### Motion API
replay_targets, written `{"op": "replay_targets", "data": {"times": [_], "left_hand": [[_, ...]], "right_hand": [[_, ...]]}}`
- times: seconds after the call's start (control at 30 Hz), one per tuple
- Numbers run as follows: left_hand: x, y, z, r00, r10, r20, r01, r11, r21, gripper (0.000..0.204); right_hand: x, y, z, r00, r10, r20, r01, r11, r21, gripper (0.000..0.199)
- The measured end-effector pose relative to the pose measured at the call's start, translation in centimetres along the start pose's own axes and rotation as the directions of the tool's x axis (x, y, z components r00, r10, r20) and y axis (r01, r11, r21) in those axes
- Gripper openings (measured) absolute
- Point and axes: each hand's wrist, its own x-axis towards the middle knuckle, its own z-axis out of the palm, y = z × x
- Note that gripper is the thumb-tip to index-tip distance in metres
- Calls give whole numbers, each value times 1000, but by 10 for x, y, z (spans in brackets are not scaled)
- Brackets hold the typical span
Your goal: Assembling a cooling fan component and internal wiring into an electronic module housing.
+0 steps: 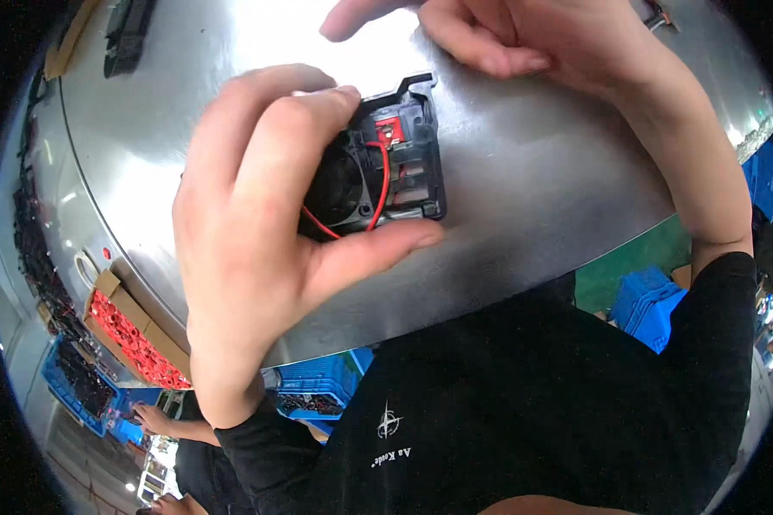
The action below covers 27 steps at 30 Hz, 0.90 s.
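Observation:
My left hand (253, 193) is wrapped round a black plastic housing (431, 163), fingers over its far left side and thumb along its near edge. The housing rests on or just above the shiny metal table (507, 223). Inside it a round dark part (333, 190) shows, partly hidden by my fingers. A red wire (386, 180) curves from a small red piece (387, 130) with a metal contact toward my thumb. Up and to the right, apart from the housing, my right hand (511, 30) is open with fingers spread. The top edge of the view cuts part of it off.
A black part (127, 43) lies at the table's far left. Beyond the left edge stands a cardboard box of red pieces (133, 343) beside a whitish ring (84, 269). Blue crates (313, 373) sit below; more blue bins (648, 300) stand right. Another person's hand (153, 419) shows lower left.

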Motion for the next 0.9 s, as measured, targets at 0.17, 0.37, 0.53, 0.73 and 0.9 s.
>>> {"op": "replay_targets", "data": {"times": [0.17,0.37,0.53,0.73,0.9], "left_hand": [[0,-2,0,996,60,-60,-49,984,172,85],[1,1,-4,1000,10,-21,-6,985,174,86],[-1,3,-5,1000,24,-20,-19,978,208,88],[-6,1,-1,998,-22,-53,31,986,162,84],[-7,5,-2,996,-58,-64,65,992,112,76]], "right_hand": [[-4,-7,3,956,216,199,-247,959,143,87],[7,16,11,885,273,377,-346,928,141,97],[7,16,3,850,304,430,-390,912,126,98],[-11,-3,18,977,193,-88,-183,976,114,53],[-27,-6,14,883,-348,313,437,370,-820,30]]}}
